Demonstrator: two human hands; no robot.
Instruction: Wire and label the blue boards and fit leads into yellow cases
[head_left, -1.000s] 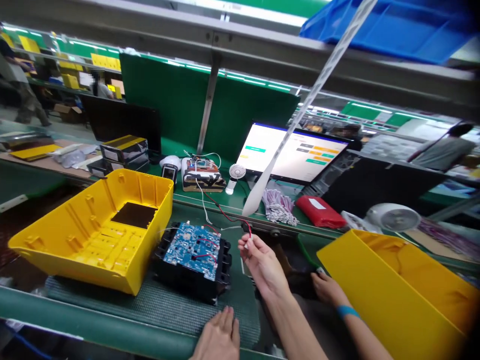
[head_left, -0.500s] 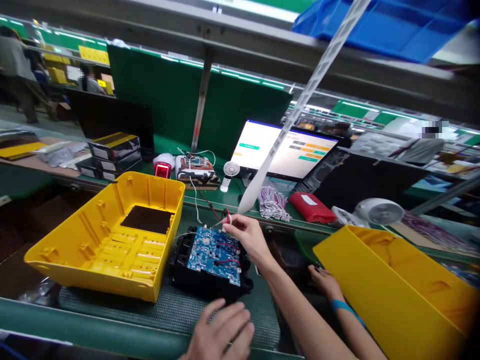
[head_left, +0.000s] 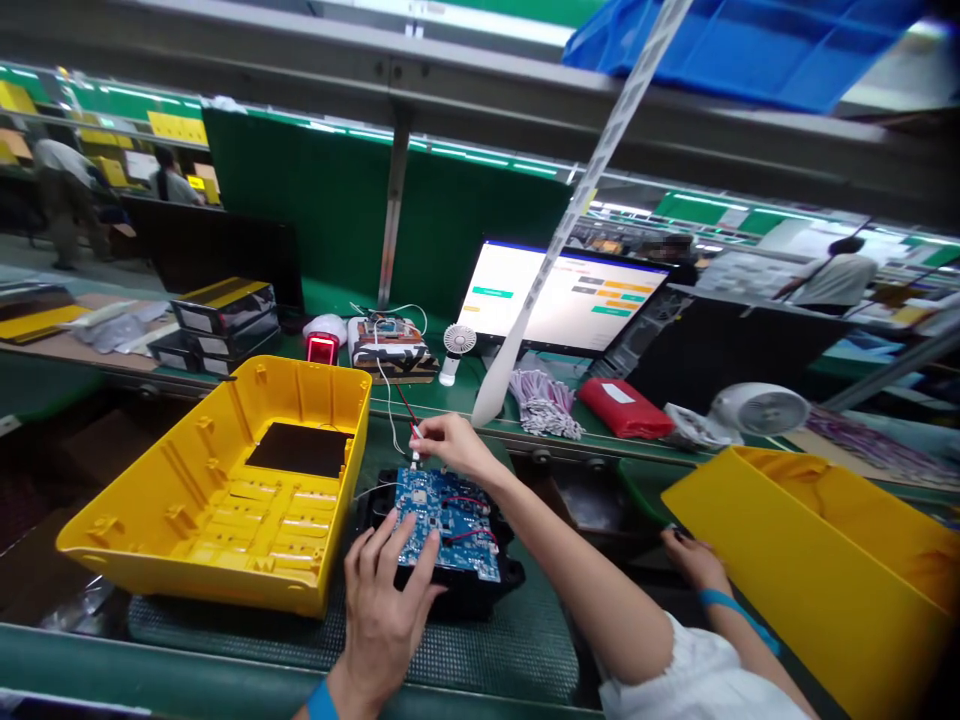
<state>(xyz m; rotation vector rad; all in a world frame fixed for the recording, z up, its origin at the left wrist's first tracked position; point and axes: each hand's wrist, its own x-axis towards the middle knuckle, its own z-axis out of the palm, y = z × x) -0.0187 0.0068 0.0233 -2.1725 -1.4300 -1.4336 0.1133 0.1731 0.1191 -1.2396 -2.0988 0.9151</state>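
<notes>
On the blue board (head_left: pixel 448 512), left hand (head_left: pixel 386 600) lies flat; right hand (head_left: pixel 450 445) pinches connector (head_left: pixel 415 433).

Bright, even overhead factory light fills the scene, with strip lamps glaring at 12 o'clock. The monitor (head_left: pixel 566 300) glows nearly white. Shadows are soft under the yellow housing (head_left: pixel 225 480). Wide-angle distortion bends the frame rails; edges at 3 and 9 o'clock smear with blur.

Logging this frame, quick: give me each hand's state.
Left hand: open, fingers spread on the blue circuit board.
Right hand: closed, pinching a wire connector at the board's far edge.
</notes>
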